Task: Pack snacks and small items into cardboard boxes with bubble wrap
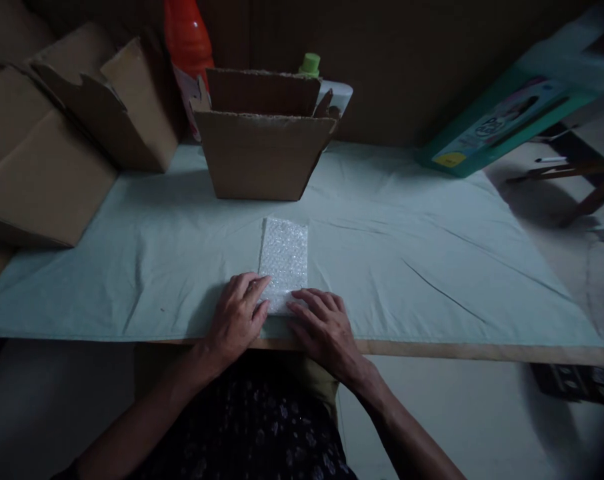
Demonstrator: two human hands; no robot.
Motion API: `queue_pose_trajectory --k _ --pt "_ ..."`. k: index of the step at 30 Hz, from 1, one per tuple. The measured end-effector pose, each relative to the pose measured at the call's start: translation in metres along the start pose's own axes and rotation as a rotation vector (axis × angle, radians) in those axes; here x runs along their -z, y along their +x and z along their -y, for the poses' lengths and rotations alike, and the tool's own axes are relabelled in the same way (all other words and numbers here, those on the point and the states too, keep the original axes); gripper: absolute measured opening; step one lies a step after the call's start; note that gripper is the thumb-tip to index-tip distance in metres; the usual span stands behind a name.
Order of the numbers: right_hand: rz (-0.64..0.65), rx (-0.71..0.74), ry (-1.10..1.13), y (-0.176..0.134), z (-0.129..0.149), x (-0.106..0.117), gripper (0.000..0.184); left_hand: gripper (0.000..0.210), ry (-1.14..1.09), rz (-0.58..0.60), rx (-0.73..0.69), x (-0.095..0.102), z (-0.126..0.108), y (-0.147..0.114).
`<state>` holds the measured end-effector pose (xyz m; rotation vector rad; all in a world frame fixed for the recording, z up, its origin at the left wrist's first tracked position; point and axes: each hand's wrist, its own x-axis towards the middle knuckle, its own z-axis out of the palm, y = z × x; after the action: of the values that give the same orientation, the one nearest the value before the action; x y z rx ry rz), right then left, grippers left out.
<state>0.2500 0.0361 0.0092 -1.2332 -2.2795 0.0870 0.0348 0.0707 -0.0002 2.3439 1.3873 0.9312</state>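
A small rectangular piece of bubble wrap [285, 253] lies flat on the pale green cloth, close to the table's front edge. My left hand [238, 313] rests at its near left side, with fingertips on the plastic and the thumb by the lower edge. On the near right corner, my right hand [327, 327] lays its spread fingers over the wrap. Both hands are open, fingers stretched rather than wrapped round anything. Whether the wrap is folded or has something inside, I cannot tell.
An open-topped cardboard box [262, 157] stands beyond the wrap. Behind it are an orange-red bottle [188, 40] and a green-capped bottle [310, 65]. More cardboard boxes [47, 173] crowd the left. A large teal jug [502, 127] stands at the back right of the cloth-covered table [432, 247].
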Motion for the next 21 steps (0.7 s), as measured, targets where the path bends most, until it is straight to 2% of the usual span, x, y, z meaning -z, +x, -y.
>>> queue_pose_trajectory --k 2,6,10,13,15,18,21 --pt "0.008 0.002 -0.004 0.004 -0.004 -0.002 0.018 0.034 0.000 -0.033 -0.053 0.004 -0.001 -0.003" --pt "0.005 -0.017 0.095 0.009 -0.006 0.002 0.018 0.036 -0.099 0.046 -0.158 0.018 -0.004 -0.008" --pt "0.055 -0.101 0.265 0.009 -0.005 0.007 0.020 0.035 -0.156 0.074 -0.100 0.022 -0.004 -0.005" --pt "-0.012 -0.178 0.187 0.009 -0.007 0.006 0.023 0.034 -0.105 0.070 -0.048 0.012 0.001 0.007" --pt "-0.033 -0.170 0.083 0.009 -0.009 0.005 0.024 0.034 -0.043 0.074 -0.015 0.003 0.005 0.017" --pt "0.054 -0.105 0.016 0.010 -0.011 0.004 0.029 0.034 0.034 0.045 0.016 -0.002 0.007 0.025" --pt "0.110 -0.085 0.054 0.011 -0.012 0.003 0.030 0.038 -0.009 0.002 -0.034 0.007 0.003 0.017"
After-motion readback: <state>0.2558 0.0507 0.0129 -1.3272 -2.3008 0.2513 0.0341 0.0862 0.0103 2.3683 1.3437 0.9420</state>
